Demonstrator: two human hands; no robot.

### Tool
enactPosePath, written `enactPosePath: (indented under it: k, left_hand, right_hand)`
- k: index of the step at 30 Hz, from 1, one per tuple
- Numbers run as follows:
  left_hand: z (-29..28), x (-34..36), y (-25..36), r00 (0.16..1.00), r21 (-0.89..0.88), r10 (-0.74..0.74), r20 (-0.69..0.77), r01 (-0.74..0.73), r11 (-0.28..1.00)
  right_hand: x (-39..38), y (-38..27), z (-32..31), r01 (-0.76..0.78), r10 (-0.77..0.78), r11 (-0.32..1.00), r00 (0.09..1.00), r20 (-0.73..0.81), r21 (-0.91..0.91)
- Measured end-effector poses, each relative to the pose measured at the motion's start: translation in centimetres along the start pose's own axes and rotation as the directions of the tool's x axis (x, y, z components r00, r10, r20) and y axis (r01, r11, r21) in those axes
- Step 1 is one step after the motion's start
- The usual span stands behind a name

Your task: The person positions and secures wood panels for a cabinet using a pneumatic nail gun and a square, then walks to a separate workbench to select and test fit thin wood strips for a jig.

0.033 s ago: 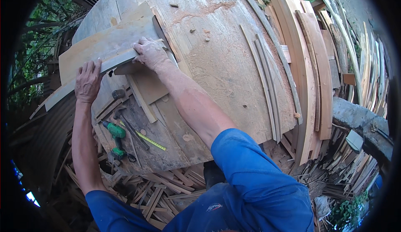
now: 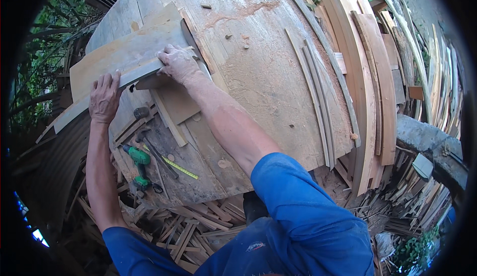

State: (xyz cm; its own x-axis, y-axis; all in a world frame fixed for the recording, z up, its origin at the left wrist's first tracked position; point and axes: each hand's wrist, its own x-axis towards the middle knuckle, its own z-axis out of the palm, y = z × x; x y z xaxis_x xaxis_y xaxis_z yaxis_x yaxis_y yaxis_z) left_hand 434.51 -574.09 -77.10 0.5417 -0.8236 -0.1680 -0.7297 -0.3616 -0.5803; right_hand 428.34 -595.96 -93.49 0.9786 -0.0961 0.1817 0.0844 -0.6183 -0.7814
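Observation:
A long pale wooden strip (image 2: 141,71) lies along the near edge of a broad flat panel (image 2: 117,47), which is raised on the worktable at the upper left. My left hand (image 2: 104,97) curls its fingers over the strip toward its left part. Farther right, my dusty right hand (image 2: 176,63) grips the strip near its right end, thumb and fingers bent around it. A narrow dark edge (image 2: 188,34) stands beside the panel's right end, just beyond my right hand. Under the panel, a wooden block (image 2: 176,102) is partly hidden by my right forearm.
Nearer on the sawdust-strewn worktable (image 2: 263,87) lie a green cordless drill (image 2: 139,159), a hammer (image 2: 156,152) and a yellow tape measure (image 2: 181,168). Thin strips (image 2: 313,97) lie at its right. Long planks (image 2: 362,92) are stacked beyond its edge; offcuts (image 2: 186,236) cover the ground below.

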Motion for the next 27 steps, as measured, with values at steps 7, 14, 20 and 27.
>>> enactPosePath:
  k: [7, 14, 20, 27]
  left_hand:
    - [-0.3, 0.8, -0.1, 1.0, -0.01, -0.006, 0.009, 0.006, 1.0]
    - [0.0, 0.7, -0.5, 0.999, 0.004, -0.028, 0.023, 0.028, 1.0]
    - [-1.0, 1.6, 0.1, 0.999, 0.033, -0.038, 0.018, 0.037, 0.999]
    - [-1.4, 0.6, 0.6, 0.999, 0.018, -0.031, -0.023, 0.032, 0.999]
  right_hand:
    - [0.9, 0.7, 0.6, 0.021, -0.021, 1.0, 0.999, -0.033, 0.02]
    - [1.1, -0.1, 0.0, 0.021, -0.019, 0.998, 1.0, -0.024, 0.066]
    - [0.9, 0.5, -0.4, 0.027, -0.027, 1.0, 1.0, -0.016, 0.016]
    - [0.0, 0.6, 0.5, 0.084, -0.073, 0.992, 0.992, -0.107, 0.098]
